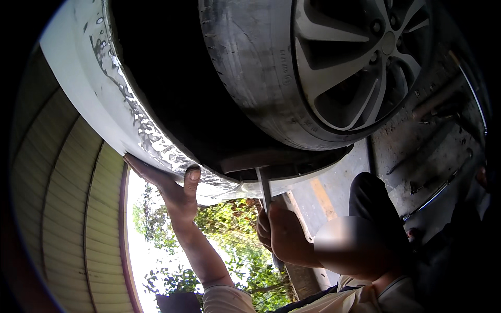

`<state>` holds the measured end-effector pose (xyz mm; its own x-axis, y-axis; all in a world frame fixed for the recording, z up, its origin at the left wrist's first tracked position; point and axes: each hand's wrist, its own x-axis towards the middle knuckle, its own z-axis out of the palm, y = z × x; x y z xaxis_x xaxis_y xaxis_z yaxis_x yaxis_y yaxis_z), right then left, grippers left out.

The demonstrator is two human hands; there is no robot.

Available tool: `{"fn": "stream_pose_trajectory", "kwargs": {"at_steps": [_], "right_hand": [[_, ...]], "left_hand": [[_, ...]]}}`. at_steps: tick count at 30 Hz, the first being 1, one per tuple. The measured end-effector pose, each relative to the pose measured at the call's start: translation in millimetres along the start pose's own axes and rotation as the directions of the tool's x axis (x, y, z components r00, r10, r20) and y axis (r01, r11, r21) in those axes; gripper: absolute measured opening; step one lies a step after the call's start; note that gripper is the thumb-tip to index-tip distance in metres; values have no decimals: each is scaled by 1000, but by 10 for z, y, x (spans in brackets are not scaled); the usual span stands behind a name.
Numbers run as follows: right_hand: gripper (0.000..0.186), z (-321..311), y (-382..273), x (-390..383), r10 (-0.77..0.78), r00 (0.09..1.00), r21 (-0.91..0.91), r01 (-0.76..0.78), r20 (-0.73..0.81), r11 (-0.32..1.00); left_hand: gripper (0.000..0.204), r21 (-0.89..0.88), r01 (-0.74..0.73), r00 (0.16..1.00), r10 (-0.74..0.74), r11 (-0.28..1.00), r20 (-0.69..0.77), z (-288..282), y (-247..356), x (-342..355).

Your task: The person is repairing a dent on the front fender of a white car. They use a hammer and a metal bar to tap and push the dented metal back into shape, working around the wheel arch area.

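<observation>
A white car body panel (78, 78) curves round the wheel arch, its arch edge mottled with rough grey and white patches. My left hand (175, 190) lies against the panel's outer side, thumb raised by the arch edge and apart from the fingers, which stretch along the panel. My right hand (282, 232) is closed in a fist round a flat grey metal bar (264, 189). The bar's upper end meets the lower part of the arch edge; I cannot tell what kind of tool it is. Inside the arch is the tyre (250, 68).
The spoked alloy wheel (387, 43) fills the upper right. Dark rods and a shiny curved metal piece (436, 195) lie on the grey floor (412, 138). My bent dark knee (370, 190) is near the right arm. A ribbed wall or roof (68, 172) stands left, leafy plants (229, 224) beyond.
</observation>
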<state>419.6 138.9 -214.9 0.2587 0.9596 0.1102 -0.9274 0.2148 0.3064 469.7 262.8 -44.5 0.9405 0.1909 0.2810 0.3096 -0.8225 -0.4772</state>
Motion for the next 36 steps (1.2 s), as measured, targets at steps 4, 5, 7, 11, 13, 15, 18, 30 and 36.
{"fn": "stream_pose_trajectory", "kwargs": {"at_steps": [4,5,7,11,13,15,18,30,36], "right_hand": [[42,-184,76,24,7,1000,-187,-3,21,982],[43,-158,-13,5,28,1000,-148,-29,-9,989],[46,-105,-90,-50,-19,999,22,19,-40,1000],[49,-236,-56,2,107,993,-122,-101,46,987],[50,-280,-54,-16,52,998,-79,-50,30,996],[51,-352,84,23,2,1000,-256,-9,-28,967],[51,-339,50,-14,-66,997,-376,71,27,924],[50,-399,163,-65,-66,996,-330,41,-66,943],[49,-460,347,-12,-247,968,-433,207,-38,877]], "left_hand": [[126,-2,0,1000,0,1000,-11,-9,15,-12],[125,-20,-7,1000,7,1000,-21,6,-2,-19],[125,-3,-28,999,28,1000,-25,27,-10,-2],[123,47,-60,997,63,997,-47,26,-72,-10],[120,67,-76,995,79,995,-53,49,-49,9],[117,104,-90,993,97,990,-65,56,-22,14],[111,142,-113,987,127,983,-96,94,-37,13],[90,175,-201,917,248,964,-312,300,2,66],[91,163,-194,912,239,967,-333,302,89,82]]}}
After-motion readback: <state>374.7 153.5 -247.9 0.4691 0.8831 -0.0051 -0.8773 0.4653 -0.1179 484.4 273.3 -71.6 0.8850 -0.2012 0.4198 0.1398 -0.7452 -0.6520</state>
